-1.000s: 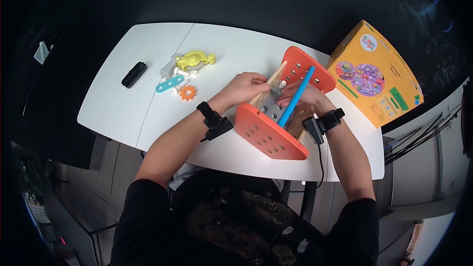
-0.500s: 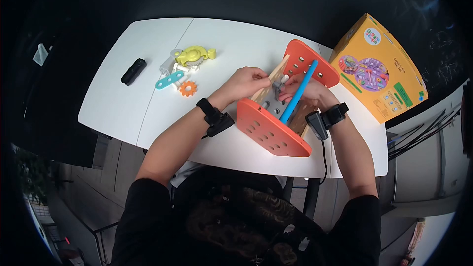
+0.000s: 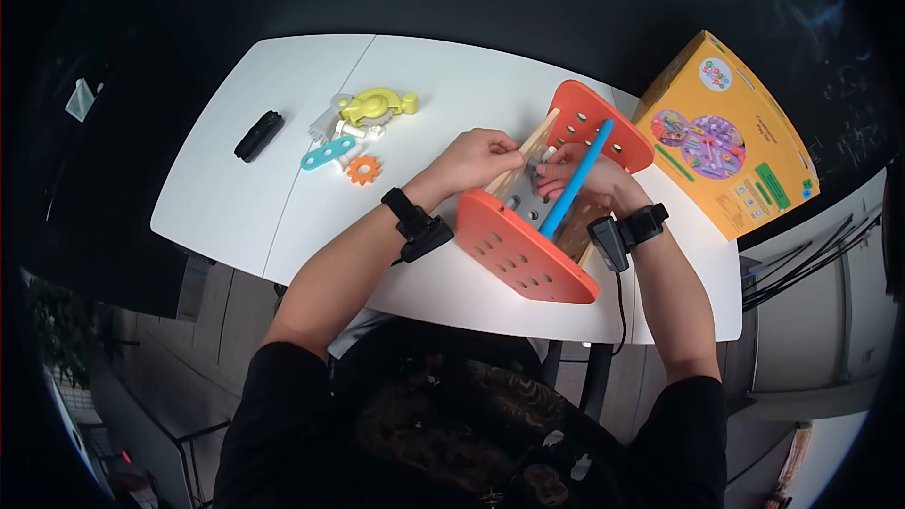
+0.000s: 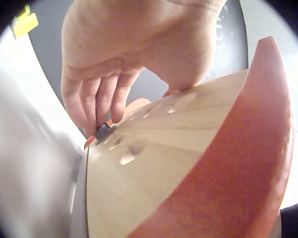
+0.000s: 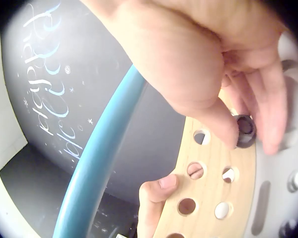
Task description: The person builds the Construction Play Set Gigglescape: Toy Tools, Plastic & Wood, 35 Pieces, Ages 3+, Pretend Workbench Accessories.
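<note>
Looks like the fastening step: right hand (image 5: 188, 54) pinching dark nut (image 5: 246, 132) at inner face of wood panel (image 5: 209, 191), rack (image 3: 518, 259) on table (image 3: 222, 170), left hand (image 4: 134, 44) gripping panel, fingertips at grey piece (image 4: 105, 132) outside; next move probably needs both aligned, outer piece braced.

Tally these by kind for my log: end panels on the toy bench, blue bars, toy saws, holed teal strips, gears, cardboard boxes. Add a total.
Red-orange end panels: 2
Blue bar: 1
Yellow toy saw: 1
Holed teal strip: 1
Orange gear: 1
Yellow cardboard box: 1
Total: 7
</note>
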{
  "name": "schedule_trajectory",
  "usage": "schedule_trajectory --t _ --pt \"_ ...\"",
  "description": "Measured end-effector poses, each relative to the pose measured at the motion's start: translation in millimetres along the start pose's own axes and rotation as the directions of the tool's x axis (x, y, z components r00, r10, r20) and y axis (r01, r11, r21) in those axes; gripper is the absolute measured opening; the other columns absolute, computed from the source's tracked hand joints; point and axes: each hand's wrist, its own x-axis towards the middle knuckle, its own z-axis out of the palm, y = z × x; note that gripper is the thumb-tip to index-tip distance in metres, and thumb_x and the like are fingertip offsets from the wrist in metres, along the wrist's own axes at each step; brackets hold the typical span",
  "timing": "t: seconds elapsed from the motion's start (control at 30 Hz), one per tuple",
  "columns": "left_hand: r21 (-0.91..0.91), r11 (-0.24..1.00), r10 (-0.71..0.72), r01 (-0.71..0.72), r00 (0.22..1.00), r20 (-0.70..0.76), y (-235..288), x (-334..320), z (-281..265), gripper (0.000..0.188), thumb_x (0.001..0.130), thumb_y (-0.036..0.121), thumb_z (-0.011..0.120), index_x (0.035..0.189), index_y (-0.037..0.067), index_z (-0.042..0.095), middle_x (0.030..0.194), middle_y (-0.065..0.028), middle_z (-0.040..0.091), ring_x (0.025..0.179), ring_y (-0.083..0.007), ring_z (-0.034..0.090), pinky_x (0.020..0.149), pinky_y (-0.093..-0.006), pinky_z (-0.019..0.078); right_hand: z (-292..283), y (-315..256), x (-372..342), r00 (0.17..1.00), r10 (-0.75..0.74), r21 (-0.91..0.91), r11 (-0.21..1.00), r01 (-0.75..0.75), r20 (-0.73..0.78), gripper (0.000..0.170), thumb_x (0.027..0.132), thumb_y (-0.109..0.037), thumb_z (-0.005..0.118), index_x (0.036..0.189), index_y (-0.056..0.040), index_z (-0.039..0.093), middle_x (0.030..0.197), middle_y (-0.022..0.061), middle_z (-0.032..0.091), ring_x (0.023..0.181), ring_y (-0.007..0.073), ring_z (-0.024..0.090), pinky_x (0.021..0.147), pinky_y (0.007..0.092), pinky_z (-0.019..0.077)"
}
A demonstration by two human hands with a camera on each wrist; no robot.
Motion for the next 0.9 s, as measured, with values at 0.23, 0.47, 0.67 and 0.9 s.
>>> schedule_trajectory --t 0.23,0.47,0.67,0.9 --pt "-0.079 0.996 -0.037 0.041 0.998 0.052 4 -1 -1 0.029 0.088 0.022 0.07 0.101 -0.004 0.069 0.093 -0.0099 0.074 0.085 -0.0146 0.069 0.076 -0.0277 0.0534 -3 4 3 1.0 0.013 0.063 0.998 -0.014 0.007 0.031 0.097 -0.017 0.068 0.109 0.0104 0.059 0.091 0.02 0.072 0.083 0.0289 0.076 0.072 0.0288 0.0643" --pt "-0.051 0.999 -0.009 0.01 0.999 0.035 5 -3 -2 0.025 0.089 0.021 0.07 0.099 -0.002 0.065 0.089 -0.0088 0.073 0.083 -0.0135 0.068 0.075 -0.0278 0.053 2 -2 2 0.992 0.104 0.13 0.987 -0.093 -0.077 0.025 0.097 -0.019 0.069 0.101 0.0054 0.063 0.087 0.0162 0.072 0.078 0.0236 0.076 0.064 0.0264 0.0629" --pt "-0.043 0.999 0.002 0.0 1.0 0.03 -2 1 -1 0.025 0.089 0.022 0.07 0.096 -0.001 0.064 0.085 -0.007 0.072 0.077 -0.0118 0.065 0.069 -0.027 0.0511 3 2 -1 0.994 -0.021 -0.026 0.999 0.019 -0.103 0.027 0.091 -0.022 0.078 0.096 0.0017 0.066 0.081 0.01 0.071 0.072 0.0134 0.073 0.056 0.0188 0.0571" --pt "-0.044 0.999 0.01 -0.009 1.0 0.023 -2 0 0 0.024 0.088 0.023 0.07 0.095 0.0 0.064 0.08 -0.005 0.069 0.072 -0.0102 0.062 0.064 -0.0262 0.0486 1 -3 -3 0.999 0.041 -0.024 0.999 -0.041 -0.031 0.03 0.095 -0.026 0.071 0.102 0.0022 0.068 0.087 0.0114 0.074 0.073 0.0172 0.074 0.062 0.0229 0.0592"
